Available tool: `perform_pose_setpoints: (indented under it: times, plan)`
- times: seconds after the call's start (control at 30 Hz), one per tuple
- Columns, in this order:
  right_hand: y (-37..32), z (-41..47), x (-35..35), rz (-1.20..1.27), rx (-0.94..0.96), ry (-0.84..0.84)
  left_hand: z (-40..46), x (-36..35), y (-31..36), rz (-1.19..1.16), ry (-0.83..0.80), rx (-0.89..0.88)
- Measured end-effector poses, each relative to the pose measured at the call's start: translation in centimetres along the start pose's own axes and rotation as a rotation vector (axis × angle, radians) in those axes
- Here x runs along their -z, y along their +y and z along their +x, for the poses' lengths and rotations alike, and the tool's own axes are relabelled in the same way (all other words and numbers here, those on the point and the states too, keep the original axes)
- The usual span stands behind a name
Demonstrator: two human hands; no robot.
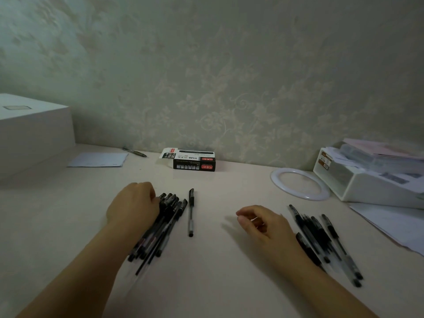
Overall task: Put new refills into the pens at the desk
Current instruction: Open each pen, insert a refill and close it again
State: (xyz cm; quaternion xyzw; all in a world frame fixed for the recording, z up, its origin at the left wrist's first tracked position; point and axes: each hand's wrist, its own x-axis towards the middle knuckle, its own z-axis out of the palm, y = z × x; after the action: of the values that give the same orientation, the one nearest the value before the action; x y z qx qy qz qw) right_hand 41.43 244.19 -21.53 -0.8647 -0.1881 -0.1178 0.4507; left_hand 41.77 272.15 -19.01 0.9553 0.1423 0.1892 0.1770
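Observation:
A bunch of several black gel pens (160,226) lies on the pale desk (218,271) left of centre. My left hand (134,203) rests on the upper end of that bunch, fingers curled over the pens. A single capped pen (191,212) lies alone just right of it. My right hand (261,222) hovers over the desk's middle, fingers loosely curled and holding nothing. Right of it lies a second pile of several black pens (325,244). A black-and-white refill box (192,159), flap open, stands by the wall.
A white box (32,131) sits at the far left with a sheet of paper (98,159) and a lone pen (134,151) beside it. A white ring (299,183), a white organiser with papers (371,175) and loose sheets (390,223) fill the right.

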Motion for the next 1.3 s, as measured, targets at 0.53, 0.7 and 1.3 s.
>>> perform_pose_setpoints:
  times: [0.53,0.7,1.3]
  plan:
    - [1.4,0.5,6.9,-0.457,-0.338,0.143,-4.9,-2.8,6.3,-0.280,-0.159,-0.612]
    - [1.3,0.4,6.3,-0.607,-0.364,0.070,-4.7,-3.0,6.1,-0.278,-0.187,-0.602]
    - [1.8,0.4,7.0,-0.748,-0.469,-0.020,-4.8,-2.8,6.1,-0.266,-0.212,-0.593]
